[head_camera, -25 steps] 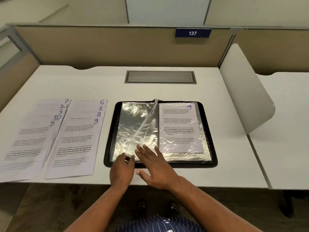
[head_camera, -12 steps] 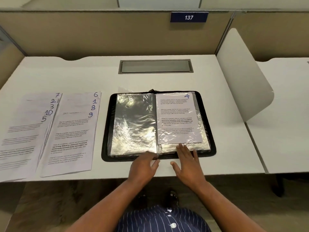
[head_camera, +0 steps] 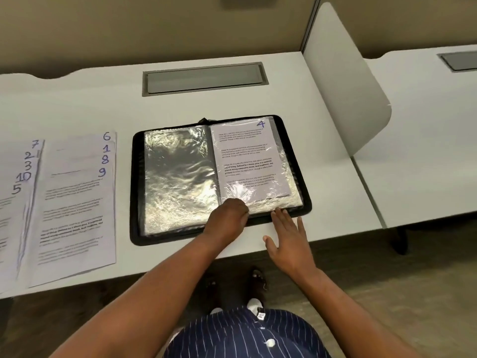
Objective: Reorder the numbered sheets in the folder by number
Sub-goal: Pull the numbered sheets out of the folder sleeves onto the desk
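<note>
A black folder [head_camera: 136, 192] of clear plastic sleeves lies open on the white desk. Its left sleeve [head_camera: 178, 177] is empty and shiny. The right sleeve holds sheet 4 [head_camera: 247, 158]. My left hand [head_camera: 227, 220] has its fingers curled at the bottom edge of the right-hand sleeves, near the spine, apparently pinching them. My right hand [head_camera: 289, 239] lies flat with spread fingers on the desk, its fingertips at the folder's front edge. To the left lie two fanned piles of numbered sheets: 6, 1, 8, 9 [head_camera: 77, 202] and 7, 2, 3, 10, 5 [head_camera: 15, 202].
A grey cable hatch [head_camera: 204, 77] is set into the desk [head_camera: 330, 192] behind the folder. A white curved divider [head_camera: 343, 81] stands at the right, with another desk [head_camera: 426, 156] beyond it. A beige partition runs along the back.
The lifted sleeve has come down flat on the left. Both hands moved right to the folder's front edge, and my left hand curled onto the right-hand sleeves' bottom edge.
</note>
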Available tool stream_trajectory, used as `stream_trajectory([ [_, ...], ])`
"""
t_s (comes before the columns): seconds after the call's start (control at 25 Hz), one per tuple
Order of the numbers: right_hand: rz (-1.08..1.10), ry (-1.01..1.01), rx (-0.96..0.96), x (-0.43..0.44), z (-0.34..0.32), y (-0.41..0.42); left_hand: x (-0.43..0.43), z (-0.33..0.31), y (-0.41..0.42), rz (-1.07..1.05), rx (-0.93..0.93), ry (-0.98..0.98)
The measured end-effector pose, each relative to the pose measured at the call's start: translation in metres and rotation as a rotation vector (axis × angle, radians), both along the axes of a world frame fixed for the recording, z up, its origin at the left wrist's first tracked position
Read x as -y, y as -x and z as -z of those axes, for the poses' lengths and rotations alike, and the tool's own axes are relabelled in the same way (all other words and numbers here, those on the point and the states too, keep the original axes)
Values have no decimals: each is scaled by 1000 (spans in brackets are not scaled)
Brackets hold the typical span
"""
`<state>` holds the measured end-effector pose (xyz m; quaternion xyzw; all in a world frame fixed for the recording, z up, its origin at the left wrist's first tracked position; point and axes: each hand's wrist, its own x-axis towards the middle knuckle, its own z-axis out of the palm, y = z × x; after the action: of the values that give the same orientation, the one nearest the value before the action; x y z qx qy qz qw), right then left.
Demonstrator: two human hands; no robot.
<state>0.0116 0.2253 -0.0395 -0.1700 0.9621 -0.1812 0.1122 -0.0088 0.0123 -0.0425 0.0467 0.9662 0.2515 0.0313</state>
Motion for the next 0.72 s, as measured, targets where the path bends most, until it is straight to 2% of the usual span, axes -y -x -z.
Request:
stream_trajectory([
  [0.16,18,10,-3,-7,-1,-5,-1,-1,6,-34,63,1],
  [0.32,21,4,-4,-10,-4,-8,-1,-2,7,23,60,21],
  [0.48,7,3,-25,-8,-7,-9,-4,-9,12,-47,63,21],
  [0.72,-101,4,-69,5,-3,-10,-6,-16,10,-233,60,-133],
])
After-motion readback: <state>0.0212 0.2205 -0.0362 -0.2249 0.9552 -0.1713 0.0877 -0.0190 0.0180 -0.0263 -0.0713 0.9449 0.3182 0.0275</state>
